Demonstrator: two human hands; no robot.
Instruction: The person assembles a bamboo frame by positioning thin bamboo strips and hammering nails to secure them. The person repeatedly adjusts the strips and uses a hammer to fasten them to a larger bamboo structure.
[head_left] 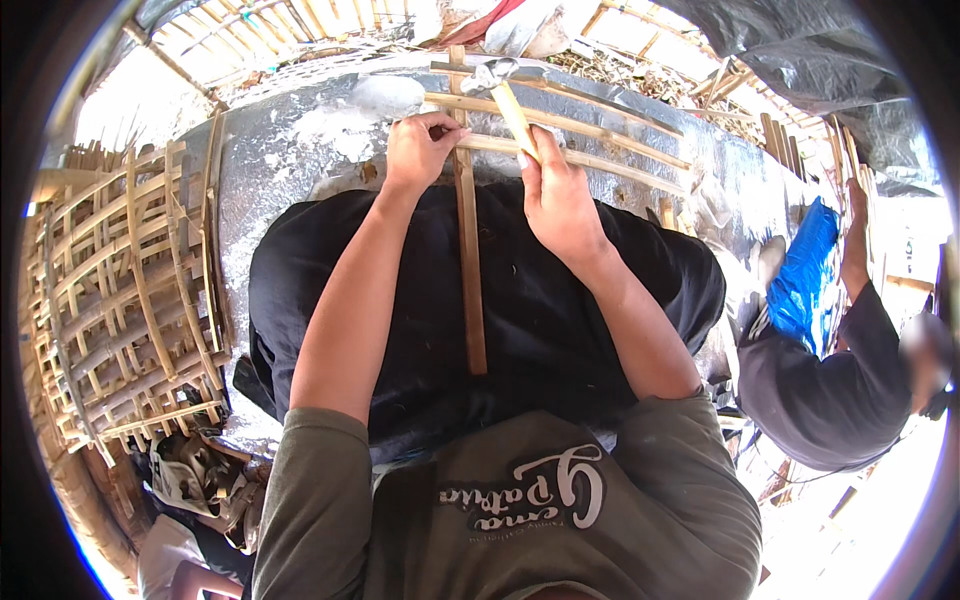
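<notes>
My right hand (563,200) is wrapped round the light wooden handle of a hammer (513,115). The metal head points away from me, above the far slats. My left hand (420,155) pinches with thumb and forefinger where a crosswise slat (620,172) meets a long wooden strip (468,240). Whatever sits between those fingertips is too small to make out. The long strip runs from the far side back across my dark-clothed lap. Two more crosswise slats (590,128) lie beyond, reaching right from the strip.
Stacked bamboo lattice panels (125,300) stand at my left. A grey, white-spotted surface (285,150) stretches in front of me. On the right sits another person (825,390) in dark clothes beside a blue plastic bag (805,280). Wood scraps (640,75) lie at the far side.
</notes>
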